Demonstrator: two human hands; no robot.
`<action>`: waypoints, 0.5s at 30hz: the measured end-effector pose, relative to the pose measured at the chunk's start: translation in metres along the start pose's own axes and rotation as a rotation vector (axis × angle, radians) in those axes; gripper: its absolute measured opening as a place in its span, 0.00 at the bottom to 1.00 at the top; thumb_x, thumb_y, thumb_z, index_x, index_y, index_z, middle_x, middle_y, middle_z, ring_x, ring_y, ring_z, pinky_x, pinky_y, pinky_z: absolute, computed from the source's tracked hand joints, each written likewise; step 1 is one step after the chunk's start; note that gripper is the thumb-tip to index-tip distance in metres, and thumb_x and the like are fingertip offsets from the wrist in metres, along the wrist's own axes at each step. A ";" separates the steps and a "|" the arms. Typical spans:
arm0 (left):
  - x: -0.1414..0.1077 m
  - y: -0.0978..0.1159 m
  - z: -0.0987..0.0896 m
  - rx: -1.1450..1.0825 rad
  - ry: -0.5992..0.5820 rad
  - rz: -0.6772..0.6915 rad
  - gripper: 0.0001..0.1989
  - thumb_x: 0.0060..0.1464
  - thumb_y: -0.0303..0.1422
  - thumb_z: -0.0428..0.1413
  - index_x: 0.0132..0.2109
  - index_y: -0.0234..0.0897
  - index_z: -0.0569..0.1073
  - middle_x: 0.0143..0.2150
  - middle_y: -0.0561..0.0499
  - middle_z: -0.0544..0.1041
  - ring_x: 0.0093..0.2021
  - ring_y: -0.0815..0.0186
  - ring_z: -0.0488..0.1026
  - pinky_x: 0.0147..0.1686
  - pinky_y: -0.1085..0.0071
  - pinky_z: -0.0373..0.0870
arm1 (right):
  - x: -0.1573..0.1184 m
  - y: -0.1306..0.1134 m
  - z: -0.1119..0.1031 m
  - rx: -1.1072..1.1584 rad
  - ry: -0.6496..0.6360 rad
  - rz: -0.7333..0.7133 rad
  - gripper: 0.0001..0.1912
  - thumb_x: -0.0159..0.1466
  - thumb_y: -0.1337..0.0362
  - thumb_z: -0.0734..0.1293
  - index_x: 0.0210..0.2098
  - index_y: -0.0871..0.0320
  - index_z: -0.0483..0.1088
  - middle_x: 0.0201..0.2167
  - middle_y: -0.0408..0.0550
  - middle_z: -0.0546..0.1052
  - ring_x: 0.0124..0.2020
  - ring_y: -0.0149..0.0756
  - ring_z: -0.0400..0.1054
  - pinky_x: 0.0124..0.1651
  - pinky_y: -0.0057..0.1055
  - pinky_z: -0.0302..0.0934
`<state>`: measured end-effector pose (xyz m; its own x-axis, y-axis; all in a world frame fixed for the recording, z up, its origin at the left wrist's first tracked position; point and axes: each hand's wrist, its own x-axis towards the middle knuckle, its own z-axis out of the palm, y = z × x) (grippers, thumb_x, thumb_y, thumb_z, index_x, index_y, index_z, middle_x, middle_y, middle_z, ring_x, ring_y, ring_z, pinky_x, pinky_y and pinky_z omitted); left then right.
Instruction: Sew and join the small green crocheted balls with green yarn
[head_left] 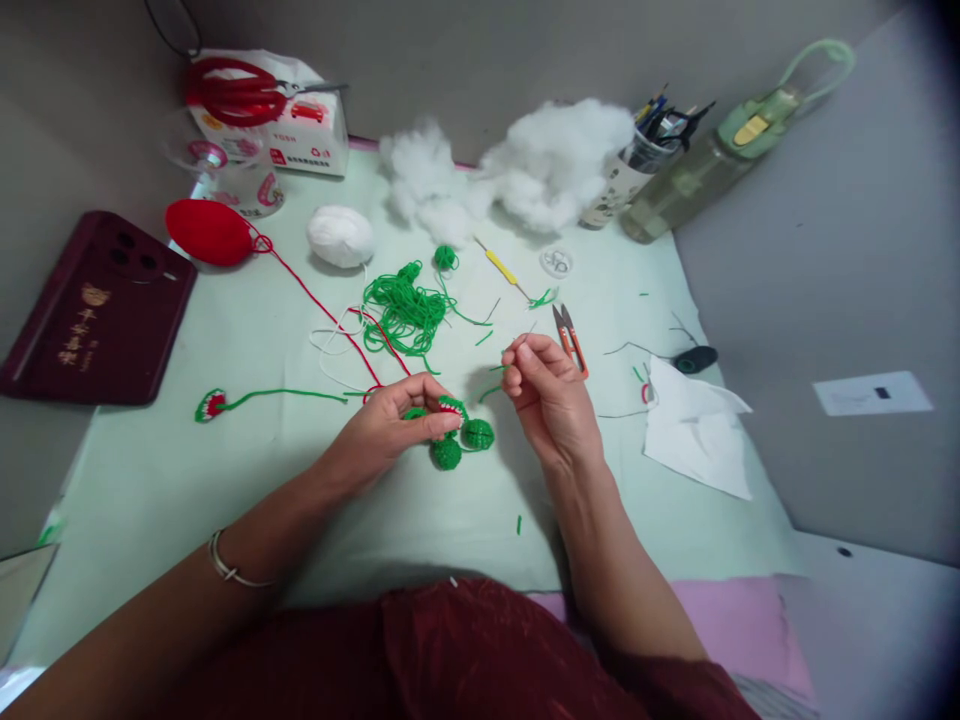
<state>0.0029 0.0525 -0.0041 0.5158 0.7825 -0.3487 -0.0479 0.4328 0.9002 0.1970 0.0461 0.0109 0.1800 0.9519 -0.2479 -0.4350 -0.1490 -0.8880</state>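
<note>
My left hand (401, 418) is closed on a small green crochet piece (453, 406) with a red and white edge; the fingers hide part of it. Two round green crochet balls (478, 434) hang or lie just beside that hand; which of these I cannot tell. To the right, my right hand (546, 385) pinches a thin needle (532, 328), whose tip shows above the fingertips. A short green yarn tail (491, 390) trails from near those fingers. Further left on the cloth lies another red and green crochet piece (211, 405) with a long green strand.
Tangled green yarn (405, 310), a white yarn ball (340, 237) and a red yarn ball (210, 232) lie beyond my hands. White stuffing (555, 165) is piled behind. Thread snips (570, 340), a yellow crochet hook (501, 267) and a white tissue (694, 425) are to the right.
</note>
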 end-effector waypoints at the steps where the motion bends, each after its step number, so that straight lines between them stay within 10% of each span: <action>1: 0.000 0.000 0.000 -0.003 0.002 0.002 0.11 0.50 0.38 0.66 0.36 0.37 0.76 0.30 0.55 0.74 0.29 0.70 0.69 0.33 0.72 0.67 | 0.000 0.000 0.000 -0.015 -0.006 0.003 0.10 0.55 0.61 0.76 0.32 0.56 0.73 0.27 0.40 0.74 0.22 0.23 0.62 0.26 0.22 0.59; 15: 0.004 -0.001 -0.010 -0.075 0.168 0.154 0.11 0.53 0.36 0.66 0.42 0.38 0.77 0.34 0.54 0.76 0.35 0.70 0.75 0.40 0.74 0.72 | -0.027 -0.008 0.006 -0.924 -0.237 -0.556 0.08 0.67 0.67 0.67 0.40 0.53 0.80 0.28 0.44 0.69 0.30 0.32 0.64 0.32 0.31 0.58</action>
<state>-0.0035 0.0598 -0.0096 0.3480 0.9026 -0.2533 -0.1819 0.3300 0.9263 0.1900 0.0234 0.0274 -0.0703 0.9607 0.2684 0.4985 0.2669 -0.8248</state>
